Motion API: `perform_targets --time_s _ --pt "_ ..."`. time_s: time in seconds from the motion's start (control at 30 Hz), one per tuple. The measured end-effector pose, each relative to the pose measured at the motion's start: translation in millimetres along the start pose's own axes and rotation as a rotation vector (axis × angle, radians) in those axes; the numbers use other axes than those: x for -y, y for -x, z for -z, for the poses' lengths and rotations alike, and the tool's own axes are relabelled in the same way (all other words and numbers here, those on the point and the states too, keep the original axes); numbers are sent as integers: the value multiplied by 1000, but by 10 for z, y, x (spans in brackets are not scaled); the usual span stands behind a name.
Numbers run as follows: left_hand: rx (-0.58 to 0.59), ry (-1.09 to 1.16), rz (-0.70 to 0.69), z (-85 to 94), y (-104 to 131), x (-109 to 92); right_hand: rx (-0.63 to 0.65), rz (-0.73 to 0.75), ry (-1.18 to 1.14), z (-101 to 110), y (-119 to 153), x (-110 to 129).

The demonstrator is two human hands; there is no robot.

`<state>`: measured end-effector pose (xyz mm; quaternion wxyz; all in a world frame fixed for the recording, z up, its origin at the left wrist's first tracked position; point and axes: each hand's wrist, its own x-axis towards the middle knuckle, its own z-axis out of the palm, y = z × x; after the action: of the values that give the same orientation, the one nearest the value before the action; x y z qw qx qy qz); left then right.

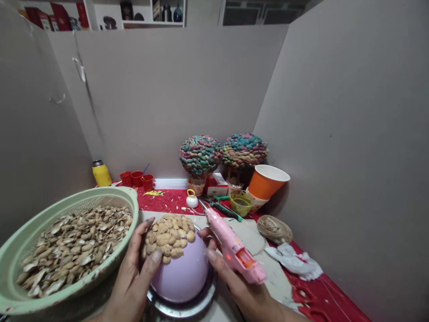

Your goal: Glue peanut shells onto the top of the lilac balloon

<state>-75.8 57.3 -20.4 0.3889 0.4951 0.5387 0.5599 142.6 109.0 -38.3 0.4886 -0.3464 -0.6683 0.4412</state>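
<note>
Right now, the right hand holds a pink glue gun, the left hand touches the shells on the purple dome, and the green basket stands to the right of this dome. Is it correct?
Not entirely: the head view shows the green basket to the left of the purple dome. The right hand does hold the pink glue gun, and the left hand touches the shells.
</note>
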Motion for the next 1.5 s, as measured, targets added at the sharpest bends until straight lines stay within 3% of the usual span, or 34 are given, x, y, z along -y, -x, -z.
perform_targets --time_s 0.37,0.63,0.87,1.17,1.37,1.5 --pt "-87 -107 90 -51 -28 -12 -23 11 -84 -10 25 -42" --pt "-80 4 105 -53 -53 -59 -2 50 -84 -12 57 -53" --pt "-57 126 109 -25 -103 23 -37 12 -70 -3 96 9" --pt "-75 -124 137 -22 -132 -109 -42 13 -43 0 49 -32" --pt "-25 17 91 3 -123 -67 -25 -7 -101 -4 83 17" --pt "26 210 26 17 -158 -14 -14 66 -105 13 132 31"
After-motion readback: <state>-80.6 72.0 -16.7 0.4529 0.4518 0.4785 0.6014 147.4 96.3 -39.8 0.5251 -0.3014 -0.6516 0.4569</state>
